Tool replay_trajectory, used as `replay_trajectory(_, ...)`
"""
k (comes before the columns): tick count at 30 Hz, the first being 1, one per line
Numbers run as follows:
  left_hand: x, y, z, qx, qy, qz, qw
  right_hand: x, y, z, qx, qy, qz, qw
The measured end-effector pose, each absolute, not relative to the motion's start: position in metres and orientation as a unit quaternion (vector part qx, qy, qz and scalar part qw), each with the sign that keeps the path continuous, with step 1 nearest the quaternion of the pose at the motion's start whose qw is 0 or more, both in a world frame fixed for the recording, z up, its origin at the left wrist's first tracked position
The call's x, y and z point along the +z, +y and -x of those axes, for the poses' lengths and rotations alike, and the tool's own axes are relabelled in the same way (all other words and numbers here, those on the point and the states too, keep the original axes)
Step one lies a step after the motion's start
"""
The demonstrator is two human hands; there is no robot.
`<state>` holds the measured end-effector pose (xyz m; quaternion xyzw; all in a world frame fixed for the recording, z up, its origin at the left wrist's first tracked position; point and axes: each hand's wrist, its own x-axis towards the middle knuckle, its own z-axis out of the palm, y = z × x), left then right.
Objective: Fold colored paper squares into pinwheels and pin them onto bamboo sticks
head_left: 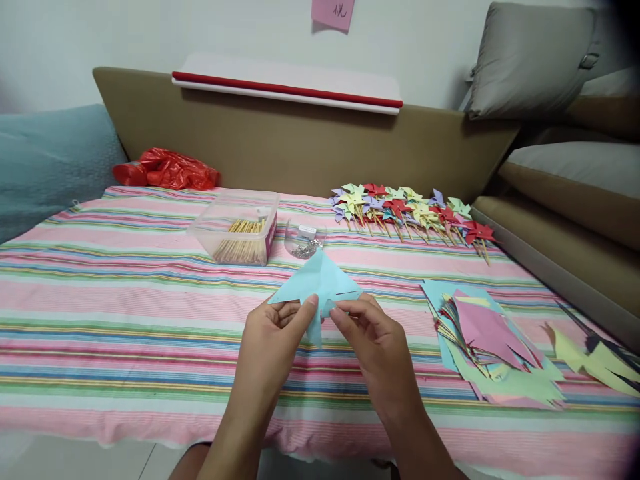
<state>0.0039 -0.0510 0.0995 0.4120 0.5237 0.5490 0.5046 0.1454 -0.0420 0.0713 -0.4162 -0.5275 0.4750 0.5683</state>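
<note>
A light blue paper square [310,280] with slits cut into it is held up between my two hands. My left hand [277,327] pinches it near the middle, the thumb lying on top. With thumb and fingers my right hand [373,333] grips a flap at the right, bent in toward the centre. Just beyond the paper stands a small clear dish [305,241] of tiny metal pins with a white label in it. Left of that, a clear plastic box [233,230] holds many thin wooden sticks.
Finished paper pinwheels [400,207] on sticks lie at the back right. Stacked cut paper sheets [493,333] and dark scissors [595,340] are at the right. A red plastic bag [175,170] sits at the back left on the striped cloth [150,320].
</note>
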Motion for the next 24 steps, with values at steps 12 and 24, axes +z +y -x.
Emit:
replay_trajectory(12, 0.1002, -0.0528, -0.0114, 0.542, 0.522, -0.413, 0.513, 0.0734, -0.0441, -0.1412, 0.441, -0.495, 0.436, 0.608)
replay_trajectory(24, 0.0996, -0.0543, -0.0122, 0.539, 0.518, -0.430, 0.506, 0.0748, -0.0460, -0.1406, 0.449, -0.482, 0.446, 0.606)
